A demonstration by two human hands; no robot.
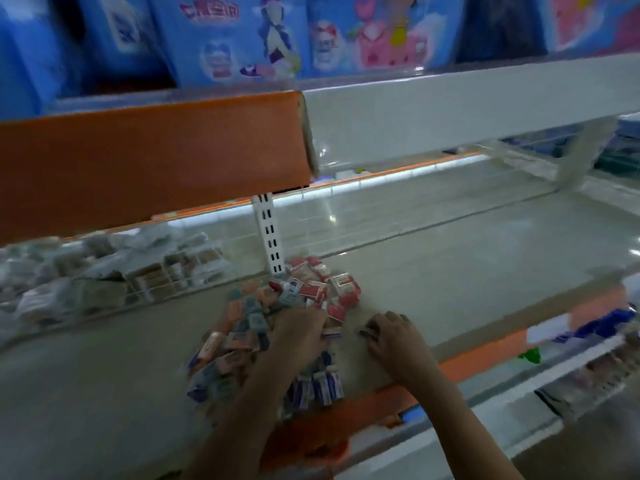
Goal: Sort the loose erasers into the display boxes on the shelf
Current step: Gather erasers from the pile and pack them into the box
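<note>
- My left hand [300, 336] lies on top of the pile of loose erasers [277, 317] in the middle of the shelf [450, 271], fingers spread and flat over the packets rather than curled round any one of them (the blur hides the fingertips, so I cannot tell whether one is pinched underneath).
- My right hand [393, 336] rests on the shelf just to the right of the pile, knuckles up and fingers curled down; a small dark eraser [367, 332] shows at the fingertips, touching them, and they seem to nip it.
- The pile is mixed: red-and-white packets [332, 285] at the far right side, teal and orange ones in the middle, blue-and-white ones [323, 382] at the near edge by the orange shelf lip [485, 355].
- A white slotted upright [268, 233] stands just behind the pile.
- To the left, behind a clear divider, sit bagged goods [69, 271] (too blurred to name).
- Above, an orange shelf front [149, 154] meets a white one [467, 109], with blue cartoon-printed boxes [225, 39] on top.
</note>
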